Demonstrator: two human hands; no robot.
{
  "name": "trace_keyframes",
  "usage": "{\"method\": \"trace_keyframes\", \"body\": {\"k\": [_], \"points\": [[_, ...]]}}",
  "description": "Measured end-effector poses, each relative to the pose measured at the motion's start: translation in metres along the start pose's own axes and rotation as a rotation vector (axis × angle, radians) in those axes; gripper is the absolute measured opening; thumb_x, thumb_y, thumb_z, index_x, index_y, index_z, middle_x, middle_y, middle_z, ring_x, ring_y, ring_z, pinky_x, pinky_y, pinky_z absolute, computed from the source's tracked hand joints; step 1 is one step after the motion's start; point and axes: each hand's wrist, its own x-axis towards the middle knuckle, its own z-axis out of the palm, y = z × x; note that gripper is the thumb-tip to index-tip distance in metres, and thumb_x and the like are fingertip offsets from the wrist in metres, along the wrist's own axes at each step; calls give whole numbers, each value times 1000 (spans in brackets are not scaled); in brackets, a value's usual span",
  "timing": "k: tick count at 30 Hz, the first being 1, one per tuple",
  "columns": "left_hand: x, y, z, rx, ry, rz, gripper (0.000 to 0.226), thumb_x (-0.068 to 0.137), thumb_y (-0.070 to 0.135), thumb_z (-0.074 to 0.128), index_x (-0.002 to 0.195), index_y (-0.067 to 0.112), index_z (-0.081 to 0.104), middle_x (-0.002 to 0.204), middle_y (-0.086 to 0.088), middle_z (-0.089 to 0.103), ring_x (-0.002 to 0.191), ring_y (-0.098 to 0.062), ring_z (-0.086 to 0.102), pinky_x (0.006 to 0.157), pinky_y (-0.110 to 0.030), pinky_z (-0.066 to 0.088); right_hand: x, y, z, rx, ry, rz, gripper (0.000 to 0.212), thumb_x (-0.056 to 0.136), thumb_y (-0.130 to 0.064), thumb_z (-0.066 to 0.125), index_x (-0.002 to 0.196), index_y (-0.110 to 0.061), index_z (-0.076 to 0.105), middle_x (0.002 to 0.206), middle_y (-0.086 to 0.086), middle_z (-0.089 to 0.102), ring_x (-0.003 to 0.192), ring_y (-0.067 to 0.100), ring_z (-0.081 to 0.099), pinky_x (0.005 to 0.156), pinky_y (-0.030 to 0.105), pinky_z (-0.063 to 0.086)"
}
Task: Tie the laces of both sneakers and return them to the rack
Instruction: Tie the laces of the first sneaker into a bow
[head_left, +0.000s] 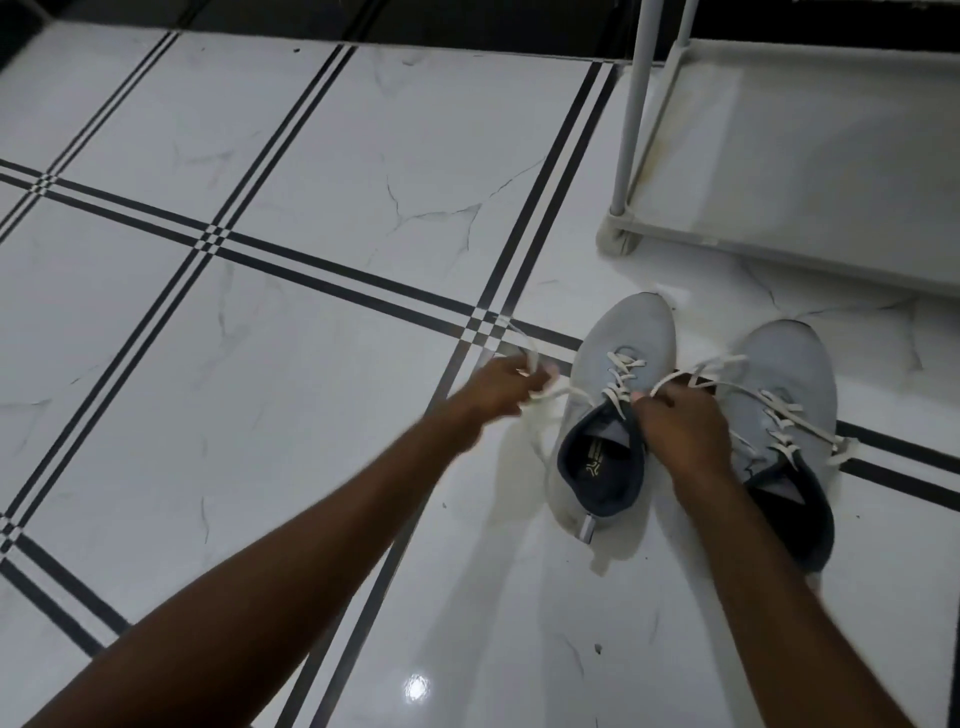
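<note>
The left hand pinches one white lace end, drawn out left of the left sneaker; the right hand grips the other end over its tongue. The right sneaker sits just beside, lower right of centre. The rack fills the upper right; open tiled floor spreads left.

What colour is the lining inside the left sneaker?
Dark navy lining inside the light grey left sneaker, clearest in the head view.

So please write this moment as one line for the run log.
left hand: pulling white lace | right hand: gripping other lace end | light grey mesh sneaker: on floor, untied | second sneaker: untied
</note>
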Motion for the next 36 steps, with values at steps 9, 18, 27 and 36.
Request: {"method": "trace_keyframes", "body": {"k": [9,18,27,36], "points": [[-1,-24,15,18,223,127,19,84,22,78,79,5,73,70,-5,69,67,-15,63,73,-39,60,5,-5,32,19,61,-226,26,85,-33,65,73,-10,67,72,8,68,71,32,63,66,35,50],[-3,-38,-26,-314,129,56,21,102,22,54,96,12,71,89,-1,77,93,-15,71,87,-31,53,9,-7,32,696,-198,116,28,99,-9,48,76,-13,62,91,13,71,70,21,62,68,25,56],[-10,-63,-35,-121,158,-72,35,101,8,50,69,12,64,51,2,60,62,-17,66,65,-23,56,37,-4,31,745,-83,405,35,98,-6,43,64,-7,51,72,10,60,56,16,52,62,30,55],[-7,-60,-49,21,235,28,24,96,24,64,81,11,77,68,1,76,72,-14,73,71,-28,59,40,-1,33,648,-29,258,32,95,-10,52,66,-12,63,73,14,68,49,17,63,50,27,56]]}}
